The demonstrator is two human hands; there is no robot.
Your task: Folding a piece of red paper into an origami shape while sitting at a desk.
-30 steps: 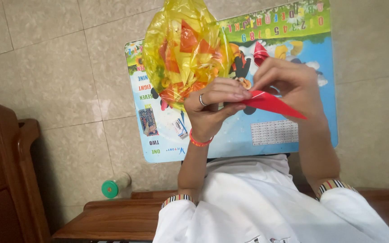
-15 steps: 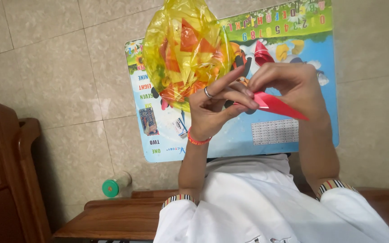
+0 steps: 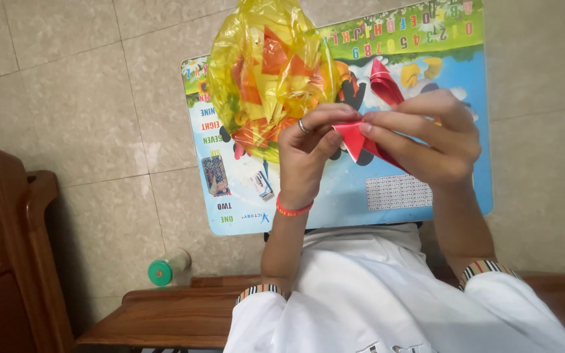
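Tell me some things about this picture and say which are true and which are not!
1. Both hands pinch the red paper. True.
2. The yellow bag is empty. False: orange and yellow pieces show through it.
3. The left hand wears a ring and a red wristband. True.
4. The bottle has a blue cap. False: its cap is green.
5. The right hand holds scissors. False: it holds only the paper.
6. A colourful board lies under the hands. True.
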